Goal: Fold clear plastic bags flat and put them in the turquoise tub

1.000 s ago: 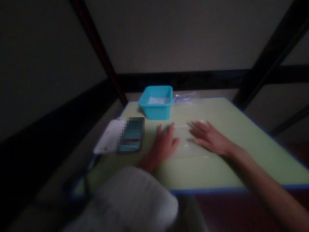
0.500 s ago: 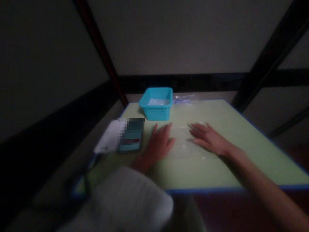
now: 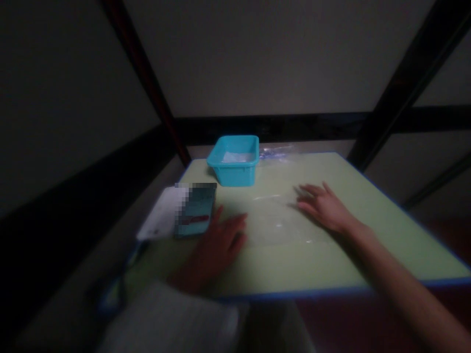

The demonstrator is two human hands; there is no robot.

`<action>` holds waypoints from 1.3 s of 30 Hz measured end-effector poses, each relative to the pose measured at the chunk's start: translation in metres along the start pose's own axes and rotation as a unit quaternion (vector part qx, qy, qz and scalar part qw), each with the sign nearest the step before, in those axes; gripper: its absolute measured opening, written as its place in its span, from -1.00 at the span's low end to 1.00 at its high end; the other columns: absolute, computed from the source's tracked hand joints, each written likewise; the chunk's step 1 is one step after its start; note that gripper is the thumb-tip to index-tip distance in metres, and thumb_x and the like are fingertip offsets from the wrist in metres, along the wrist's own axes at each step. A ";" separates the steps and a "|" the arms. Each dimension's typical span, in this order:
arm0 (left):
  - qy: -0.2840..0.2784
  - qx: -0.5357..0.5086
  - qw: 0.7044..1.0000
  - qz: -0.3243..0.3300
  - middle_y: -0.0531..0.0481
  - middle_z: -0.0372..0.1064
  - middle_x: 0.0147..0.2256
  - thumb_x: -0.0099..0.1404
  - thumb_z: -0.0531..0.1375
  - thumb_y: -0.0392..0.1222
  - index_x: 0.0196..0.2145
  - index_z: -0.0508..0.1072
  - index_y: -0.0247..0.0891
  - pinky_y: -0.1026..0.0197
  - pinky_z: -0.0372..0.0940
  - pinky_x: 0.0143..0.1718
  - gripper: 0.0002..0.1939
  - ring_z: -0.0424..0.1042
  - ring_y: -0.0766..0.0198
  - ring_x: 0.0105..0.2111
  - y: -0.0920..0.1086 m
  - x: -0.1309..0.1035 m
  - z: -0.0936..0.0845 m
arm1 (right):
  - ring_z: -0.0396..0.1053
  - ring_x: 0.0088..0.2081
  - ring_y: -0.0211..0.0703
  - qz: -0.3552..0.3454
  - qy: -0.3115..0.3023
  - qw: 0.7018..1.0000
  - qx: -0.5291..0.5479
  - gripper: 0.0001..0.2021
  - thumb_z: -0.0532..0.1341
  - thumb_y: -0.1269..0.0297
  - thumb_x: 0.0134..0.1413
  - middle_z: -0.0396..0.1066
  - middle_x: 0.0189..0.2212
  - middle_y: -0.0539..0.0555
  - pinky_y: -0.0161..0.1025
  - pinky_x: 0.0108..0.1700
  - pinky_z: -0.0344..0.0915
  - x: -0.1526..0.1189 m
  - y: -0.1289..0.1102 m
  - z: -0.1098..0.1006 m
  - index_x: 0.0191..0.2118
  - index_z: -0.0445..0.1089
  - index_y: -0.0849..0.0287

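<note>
A clear plastic sheet or bag (image 3: 274, 223) lies flat on the pale green tabletop (image 3: 294, 269), faint but for a few shiny glints. My left hand (image 3: 221, 242) is at its left side, fingers apart and holding nothing, just right of and below a phone-like device (image 3: 197, 211). At the sheet's right edge is my right hand (image 3: 324, 206), its fingers spread and nothing in them. Both hands are slightly blurred, and whether either touches the sheet is hard to tell.
Toward the back stands a turquoise basket (image 3: 236, 175) with white paper (image 3: 237, 157) inside. Crumpled clear plastic (image 3: 277, 153) lies to its right. White sheets (image 3: 162, 213) sit left of the device. Blue edging (image 3: 397, 201) rims the table.
My left hand has drawn back toward the lower left, away from the clear plastic. My right hand has shifted slightly right, and its fingers look more raised.
</note>
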State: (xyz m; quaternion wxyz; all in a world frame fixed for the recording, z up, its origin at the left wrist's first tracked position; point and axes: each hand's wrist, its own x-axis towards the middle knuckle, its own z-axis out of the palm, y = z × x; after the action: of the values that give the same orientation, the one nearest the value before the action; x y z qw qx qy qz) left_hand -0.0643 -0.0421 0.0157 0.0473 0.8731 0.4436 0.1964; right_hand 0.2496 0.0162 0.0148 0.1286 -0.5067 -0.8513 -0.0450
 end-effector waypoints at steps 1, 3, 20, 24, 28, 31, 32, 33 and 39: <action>0.005 -0.004 1.000 0.010 -0.06 0.47 -0.10 0.35 -0.02 -0.22 0.08 0.21 -0.27 -0.18 -0.26 0.27 -0.65 0.40 0.21 -0.01 0.000 0.000 0.000 | 0.11 0.19 0.10 0.002 -0.002 1.000 0.000 -0.55 -0.08 -0.02 0.27 0.23 0.15 0.21 0.26 0.21 -0.17 0.000 0.001 0.001 -0.06 0.46 0.08; 0.012 -0.012 0.999 0.032 -0.05 0.48 -0.11 0.34 0.00 -0.25 0.05 0.25 -0.25 -0.18 -0.24 0.27 -0.67 0.41 0.22 -0.04 0.001 0.001 -0.001 | 0.10 0.20 0.12 0.006 -0.006 1.000 0.000 -0.53 -0.09 -0.03 0.27 0.22 0.15 0.22 0.28 0.20 -0.15 0.000 0.002 0.002 -0.05 0.45 0.09; 0.035 -0.063 0.984 0.163 -0.08 0.44 -0.13 0.29 0.08 -0.24 -0.14 0.37 -0.27 -0.10 -0.02 0.23 -0.81 0.39 0.21 -0.06 0.012 -0.006 0.001 | -0.05 0.26 0.21 0.008 -0.029 0.999 -0.013 -0.44 -0.15 -0.10 0.25 0.07 0.24 0.28 0.38 0.14 -0.12 0.004 0.001 0.010 0.12 0.29 0.13; 0.011 -0.081 0.981 0.174 -0.07 0.45 -0.13 0.27 0.09 -0.21 -0.12 0.37 -0.26 -0.07 0.00 0.22 -0.77 0.39 0.21 -0.07 0.015 -0.007 0.000 | -0.05 0.26 0.22 0.001 -0.026 1.000 -0.012 -0.44 -0.17 -0.09 0.26 0.05 0.24 0.29 0.39 0.14 -0.12 0.006 0.000 0.010 0.13 0.28 0.15; 0.002 -0.098 0.976 0.192 -0.10 0.46 -0.15 0.25 0.10 -0.17 -0.10 0.36 -0.29 -0.05 0.03 0.21 -0.72 0.40 0.19 -0.09 0.020 -0.007 0.000 | -0.06 0.26 0.22 -0.003 -0.032 0.999 -0.013 -0.43 -0.18 -0.10 0.26 0.05 0.24 0.29 0.38 0.15 -0.12 0.008 -0.003 0.010 0.13 0.27 0.15; -0.012 -0.106 0.974 0.200 -0.12 0.45 -0.15 0.24 0.10 -0.14 -0.06 0.35 -0.29 -0.06 0.05 0.20 -0.67 0.39 0.17 -0.08 0.024 -0.008 -0.002 | -0.06 0.26 0.23 -0.004 -0.031 0.999 -0.011 -0.43 -0.16 -0.11 0.25 0.05 0.25 0.27 0.38 0.15 -0.12 0.011 -0.006 0.011 0.14 0.26 0.14; -0.018 -0.109 0.973 0.201 -0.12 0.45 -0.15 0.23 0.10 -0.13 -0.05 0.35 -0.28 -0.06 0.04 0.20 -0.65 0.39 0.17 -0.08 0.025 -0.008 -0.002 | -0.06 0.26 0.23 -0.006 -0.029 1.000 -0.009 -0.43 -0.15 -0.11 0.25 0.05 0.25 0.26 0.38 0.16 -0.13 0.012 -0.007 0.011 0.14 0.26 0.14; -0.023 -0.112 0.973 0.201 -0.12 0.45 -0.15 0.22 0.10 -0.13 -0.04 0.35 -0.28 -0.06 0.04 0.20 -0.64 0.38 0.17 -0.08 0.026 -0.008 -0.003 | -0.06 0.26 0.23 -0.007 -0.028 1.000 -0.008 -0.43 -0.15 -0.11 0.24 0.05 0.25 0.26 0.38 0.16 -0.13 0.013 -0.008 0.012 0.14 0.26 0.14; -0.018 -0.145 0.963 0.226 -0.14 0.45 -0.15 0.20 0.12 -0.10 -0.03 0.36 -0.30 -0.06 0.04 0.20 -0.60 0.38 0.14 -0.07 0.029 -0.012 -0.001 | -0.09 0.27 0.21 -0.020 -0.038 0.999 -0.007 -0.39 -0.16 -0.13 0.24 0.01 0.26 0.27 0.36 0.17 -0.15 0.017 -0.011 0.013 0.19 0.19 0.16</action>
State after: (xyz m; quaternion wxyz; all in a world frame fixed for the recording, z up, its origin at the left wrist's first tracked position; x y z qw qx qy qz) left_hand -0.0492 -0.0687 0.0201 0.1352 0.9378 0.2007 0.2487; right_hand 0.2298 0.0282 0.0070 0.0912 -0.4918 -0.8652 -0.0344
